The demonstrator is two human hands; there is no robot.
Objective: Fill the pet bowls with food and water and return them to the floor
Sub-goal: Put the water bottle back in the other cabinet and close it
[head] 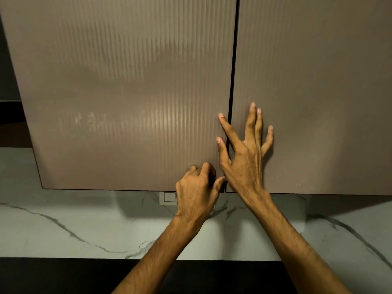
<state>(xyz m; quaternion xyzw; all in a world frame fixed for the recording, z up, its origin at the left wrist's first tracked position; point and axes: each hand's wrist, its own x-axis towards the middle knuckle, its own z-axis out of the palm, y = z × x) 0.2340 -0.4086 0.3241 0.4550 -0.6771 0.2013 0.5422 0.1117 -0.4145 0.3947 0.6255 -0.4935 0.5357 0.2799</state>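
Bowls unseen; both hands touch cabinet doors.

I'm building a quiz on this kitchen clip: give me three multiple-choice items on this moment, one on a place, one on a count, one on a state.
1. Where does the right hand lie?
A. flat on the counter
B. spread across the seam between the two cabinet doors
C. on the wall switch

2. How many cabinet doors show?
A. one
B. two
C. four

3. How do the doors stand?
A. both closed
B. left door swung wide
C. right door removed

Key: 1 B, its fingers straddle the dark gap; 2 B, one panel lies on each side of that gap; 3 A, both faces sit flush, while the left hand curls its fingers at the left door's lower corner.
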